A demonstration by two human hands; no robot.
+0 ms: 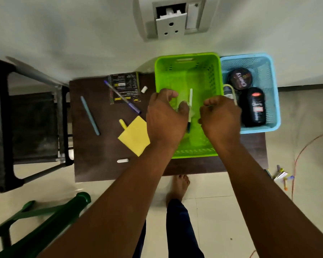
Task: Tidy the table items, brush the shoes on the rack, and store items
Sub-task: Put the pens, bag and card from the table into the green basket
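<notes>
Item: white pen with dark tip [190, 101], slim plastic, held above the bright green perforated plastic basket [186, 60] on the dark brown wooden table [93, 164].

Left hand [166, 116]: fingers curled about the pen together with something pale and blurred; what that is cannot be told.

Right hand [220, 116]: loosely curled just beside the left, apparently holding nothing, though its fingertips are hidden.

Handling note, as judgement: lower the pen flat onto the basket floor before letting go, so it does not bounce out.

Outstanding on the table: light blue pen [90, 115], purple pen [122, 96], yellow square paper [134, 137], two white chalk stubs [122, 160].
</notes>
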